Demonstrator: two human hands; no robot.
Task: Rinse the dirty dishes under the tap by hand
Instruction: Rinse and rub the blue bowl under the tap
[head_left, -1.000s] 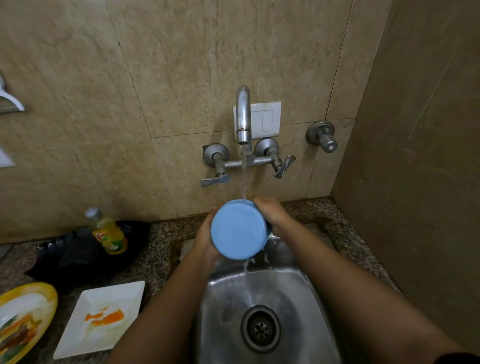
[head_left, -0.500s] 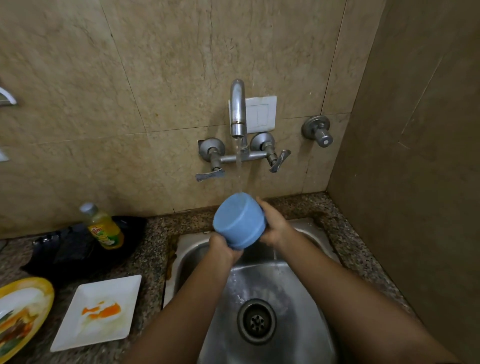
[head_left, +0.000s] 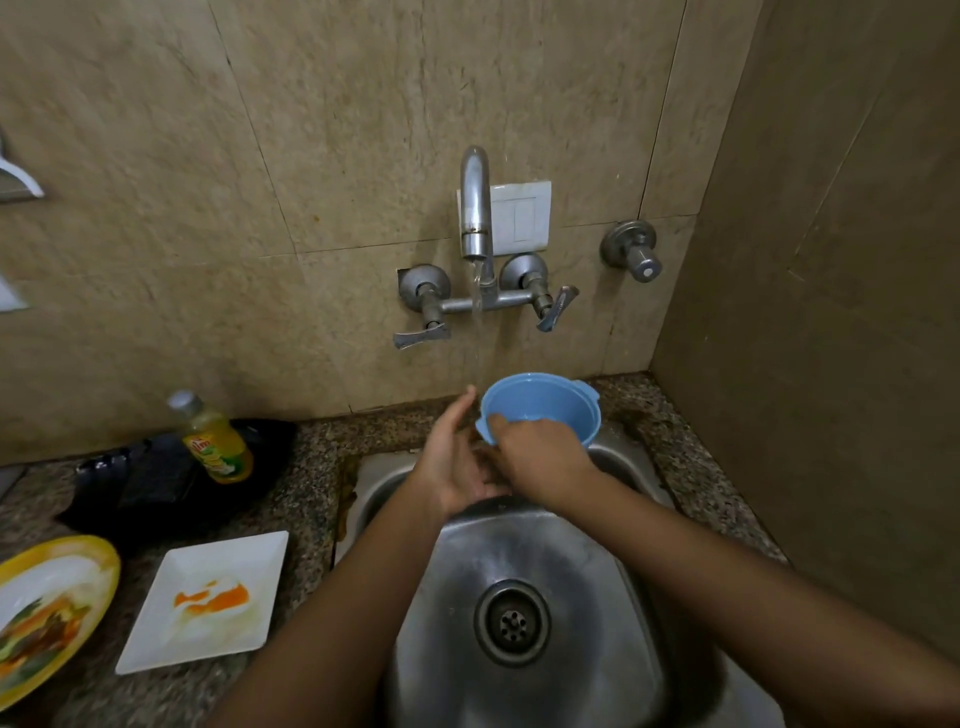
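BENCH-SIDE FIXTURES: A white switch plate (head_left: 521, 218) sits on the beige tiled wall (head_left: 337, 130). Just right of the plate, a round metal stop valve (head_left: 631, 249) juts out. Well below and left of the plate, a bottle of yellow dish liquid (head_left: 215, 441) touches a crumpled black item (head_left: 150, 483) on the speckled granite bench (head_left: 306, 499).

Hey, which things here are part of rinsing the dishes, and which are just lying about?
In the job: blue plastic bowl, gripped by the right hand; left hand, open beside it; running steel tap; steel sink; stained white square plate; yellow-rimmed round plate.

Lying about: clear bottle of yellow liquid; black item behind it; white wall switch; separate steel wall valve.
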